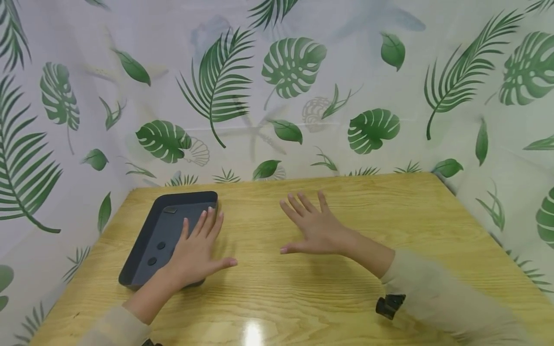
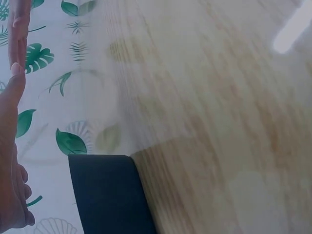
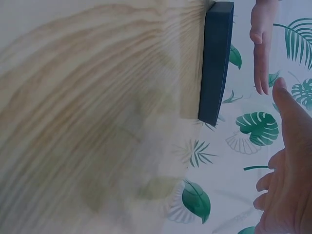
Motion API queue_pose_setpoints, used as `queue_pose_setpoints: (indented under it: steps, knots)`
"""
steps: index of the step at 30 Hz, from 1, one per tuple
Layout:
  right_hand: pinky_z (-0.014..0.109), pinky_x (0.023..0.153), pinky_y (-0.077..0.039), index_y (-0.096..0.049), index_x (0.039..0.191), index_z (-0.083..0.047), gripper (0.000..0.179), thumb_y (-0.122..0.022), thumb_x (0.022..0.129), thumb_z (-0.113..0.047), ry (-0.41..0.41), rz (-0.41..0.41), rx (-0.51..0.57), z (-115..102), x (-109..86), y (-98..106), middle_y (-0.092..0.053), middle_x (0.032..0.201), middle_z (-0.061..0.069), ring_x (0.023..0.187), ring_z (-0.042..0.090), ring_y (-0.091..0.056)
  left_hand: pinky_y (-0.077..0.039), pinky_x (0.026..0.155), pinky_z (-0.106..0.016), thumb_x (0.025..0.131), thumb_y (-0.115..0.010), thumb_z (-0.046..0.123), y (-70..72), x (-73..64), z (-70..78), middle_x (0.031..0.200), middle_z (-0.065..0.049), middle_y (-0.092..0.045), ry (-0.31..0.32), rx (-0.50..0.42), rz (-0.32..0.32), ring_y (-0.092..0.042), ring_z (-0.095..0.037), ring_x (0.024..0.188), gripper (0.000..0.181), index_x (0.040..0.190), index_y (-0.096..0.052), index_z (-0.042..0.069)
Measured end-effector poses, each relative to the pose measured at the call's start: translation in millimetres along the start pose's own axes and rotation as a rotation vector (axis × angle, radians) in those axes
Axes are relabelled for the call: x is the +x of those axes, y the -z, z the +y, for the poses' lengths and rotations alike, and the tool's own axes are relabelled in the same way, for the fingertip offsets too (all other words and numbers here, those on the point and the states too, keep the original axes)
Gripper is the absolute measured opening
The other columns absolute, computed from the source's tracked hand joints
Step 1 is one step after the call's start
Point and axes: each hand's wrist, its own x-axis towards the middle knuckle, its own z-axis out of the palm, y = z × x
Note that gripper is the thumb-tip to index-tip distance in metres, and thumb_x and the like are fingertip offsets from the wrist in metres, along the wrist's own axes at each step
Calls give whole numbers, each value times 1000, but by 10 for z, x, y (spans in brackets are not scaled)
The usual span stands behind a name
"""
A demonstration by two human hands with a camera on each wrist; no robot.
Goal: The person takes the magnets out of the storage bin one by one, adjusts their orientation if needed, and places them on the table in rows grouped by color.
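Note:
My left hand (image 1: 196,252), fingers straight and thumb spread, hovers over the right side of a dark grey rectangular tray (image 1: 142,240) and hides part of it. Inside the tray lie two small dark round pieces (image 1: 152,261) and, near its far end, a small dark flat piece (image 1: 170,210). To the right, my right hand (image 1: 318,228) is held above the wooden table with its fingers spread, holding nothing. The left wrist view catches the tray's outer wall (image 2: 112,195) below the left hand (image 2: 10,146). In the right wrist view, the right hand (image 3: 287,175) appears at the right edge.
The wooden table (image 1: 259,298) runs back to a white cloth (image 1: 324,158) printed with green leaves, which also hangs at both sides. A black wrist camera (image 1: 389,306) sits on the right sleeve. Light reflects off the table's near edge.

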Motion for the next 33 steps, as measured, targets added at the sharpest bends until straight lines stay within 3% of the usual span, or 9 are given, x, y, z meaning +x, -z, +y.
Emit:
queue_pose_setpoints:
  steps: [13, 22, 33]
  knots:
    - [64, 109, 7, -8, 154, -15, 102, -43, 81, -77, 41, -33, 36, -217, 129, -173, -6, 159, 11, 146, 30, 0, 2, 110, -65, 80, -54, 70, -68, -158, -120, 157, -18, 3, 75, -28, -8, 1, -34, 145, 107, 153, -4, 10]
    - [62, 110, 10, -5, 154, -16, 102, -39, 81, -79, 100, -49, -17, -412, 239, -233, -2, 159, 11, 146, 29, 3, 3, 109, -66, 81, -57, 65, -36, -328, -216, 157, -19, 5, 142, -93, -32, 5, -34, 145, 107, 153, 0, 11]
    - [60, 112, 6, -5, 154, -17, 100, -37, 82, -79, 181, -38, -84, -679, 408, -313, 2, 159, 11, 146, 27, 6, 3, 108, -68, 79, -57, 69, -66, -400, -373, 156, -22, 3, 187, -87, -32, 2, -38, 144, 111, 153, -1, 7]
